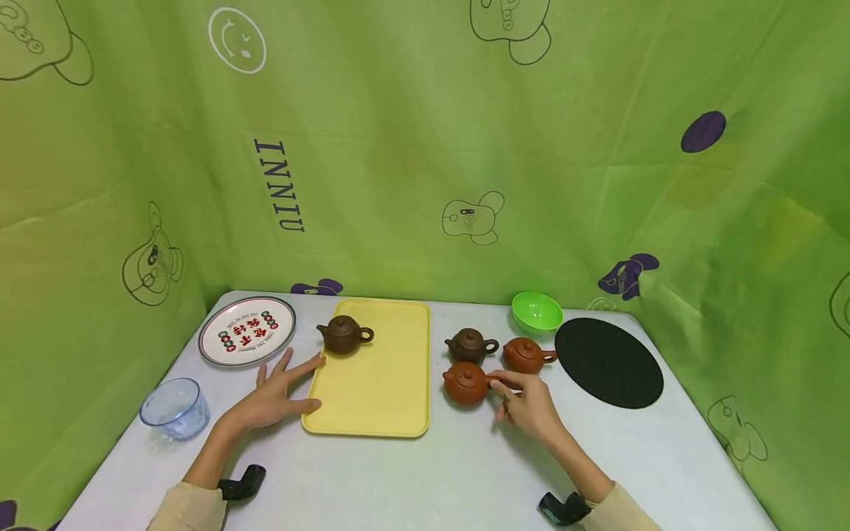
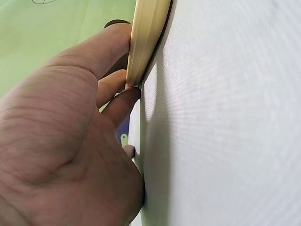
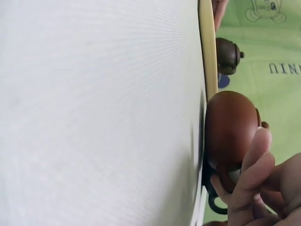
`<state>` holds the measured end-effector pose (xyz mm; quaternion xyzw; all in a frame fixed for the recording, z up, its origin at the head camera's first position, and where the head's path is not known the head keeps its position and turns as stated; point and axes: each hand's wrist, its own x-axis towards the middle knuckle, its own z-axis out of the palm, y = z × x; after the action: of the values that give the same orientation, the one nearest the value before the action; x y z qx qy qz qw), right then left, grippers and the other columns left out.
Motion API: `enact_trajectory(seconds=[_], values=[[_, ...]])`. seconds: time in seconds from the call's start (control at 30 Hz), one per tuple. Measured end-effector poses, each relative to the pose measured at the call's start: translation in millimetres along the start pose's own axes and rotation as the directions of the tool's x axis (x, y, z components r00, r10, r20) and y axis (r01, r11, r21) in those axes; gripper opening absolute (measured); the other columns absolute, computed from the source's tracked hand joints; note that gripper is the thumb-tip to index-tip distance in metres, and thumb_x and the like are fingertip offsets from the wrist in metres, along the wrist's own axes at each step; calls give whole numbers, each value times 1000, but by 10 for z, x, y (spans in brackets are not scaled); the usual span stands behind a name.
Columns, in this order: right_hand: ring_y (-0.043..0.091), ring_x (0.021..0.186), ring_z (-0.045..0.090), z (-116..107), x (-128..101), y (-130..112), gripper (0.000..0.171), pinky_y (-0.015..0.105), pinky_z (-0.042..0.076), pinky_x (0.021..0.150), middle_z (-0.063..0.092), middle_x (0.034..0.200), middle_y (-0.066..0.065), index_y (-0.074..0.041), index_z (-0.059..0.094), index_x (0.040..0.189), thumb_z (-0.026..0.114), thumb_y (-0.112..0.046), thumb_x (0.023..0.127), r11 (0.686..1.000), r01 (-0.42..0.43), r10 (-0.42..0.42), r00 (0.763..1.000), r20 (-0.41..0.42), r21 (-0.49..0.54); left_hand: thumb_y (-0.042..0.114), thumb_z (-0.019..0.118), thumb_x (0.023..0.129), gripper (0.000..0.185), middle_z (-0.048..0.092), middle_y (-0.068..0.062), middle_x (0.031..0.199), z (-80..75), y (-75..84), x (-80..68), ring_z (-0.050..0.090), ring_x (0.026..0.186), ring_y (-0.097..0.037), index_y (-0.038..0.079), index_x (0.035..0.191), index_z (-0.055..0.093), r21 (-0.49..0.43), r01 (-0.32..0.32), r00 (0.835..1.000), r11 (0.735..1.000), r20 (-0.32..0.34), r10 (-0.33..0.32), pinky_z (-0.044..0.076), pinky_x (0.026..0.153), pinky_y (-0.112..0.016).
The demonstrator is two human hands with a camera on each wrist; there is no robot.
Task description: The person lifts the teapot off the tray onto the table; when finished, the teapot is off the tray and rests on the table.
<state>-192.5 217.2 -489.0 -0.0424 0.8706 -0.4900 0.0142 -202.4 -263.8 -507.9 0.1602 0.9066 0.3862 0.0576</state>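
Observation:
My right hand [image 1: 529,407] pinches the handle of a reddish-brown teapot [image 1: 465,384], whose spout points left. In the right wrist view that teapot [image 3: 231,129] stands close over the white table, thumb and fingers at its handle. At the left edge of a yellow tray [image 1: 381,376], my left hand [image 1: 271,398] is spread, fingertips and thumb touching the rim. The left wrist view shows those fingers against the tray's side [image 2: 146,37]. A dark brown teapot [image 1: 343,335] sits on the tray's upper left. Behind the held teapot stand another dark teapot [image 1: 468,345] and a second reddish one [image 1: 526,355].
A patterned white plate [image 1: 247,331] and a clear blue glass bowl [image 1: 175,409] lie on the left. At the back right are a green bowl [image 1: 536,311] and a round black mat [image 1: 609,362]. Green printed cloth [image 1: 398,147] encloses the table.

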Motion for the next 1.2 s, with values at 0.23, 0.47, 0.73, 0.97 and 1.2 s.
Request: enact_trajectory(seconds=[0.23,0.47,0.73,0.97,1.2], values=[[10,39,55,-8,-5,37,22,22,37,40,70,58,8,-8,77,123,67,-11,103,1000,-15,15,1000,-1,2,35,82,90,79,39,-22,169,-5,14,-5,-4,160,-61,11,158,50,10,-2,1000,1000,1,2,-24,116,-83],[10,39,55,-6,1,61,22,22,37,40,73,65,10,-7,77,123,68,-11,103,1000,-16,16,1000,-6,1,36,82,90,79,39,-22,169,-9,12,-1,-4,160,-61,12,158,50,14,3,1000,1000,2,-3,-23,116,-83],[11,40,56,-2,6,48,22,23,39,40,78,85,14,-8,77,123,68,-10,103,1000,-20,20,1000,-8,-2,36,82,89,79,39,-22,169,-6,2,8,-4,160,-61,14,158,51,15,3,1000,1000,1,-3,-23,116,-83],[11,40,57,3,8,31,21,24,41,40,80,94,14,-11,78,121,69,-11,102,999,-27,27,999,-26,-18,36,82,89,79,38,-22,169,-7,8,8,-4,160,-60,14,158,51,10,7,1000,1000,-1,-7,-24,117,-82],[18,48,67,-22,31,-21,27,27,48,41,76,120,20,-5,73,128,70,-13,103,999,-30,31,999,-44,25,35,83,90,79,38,-22,169,-4,2,-5,-6,160,-61,12,158,50,-5,7,1000,1000,6,-7,-25,117,-81]])
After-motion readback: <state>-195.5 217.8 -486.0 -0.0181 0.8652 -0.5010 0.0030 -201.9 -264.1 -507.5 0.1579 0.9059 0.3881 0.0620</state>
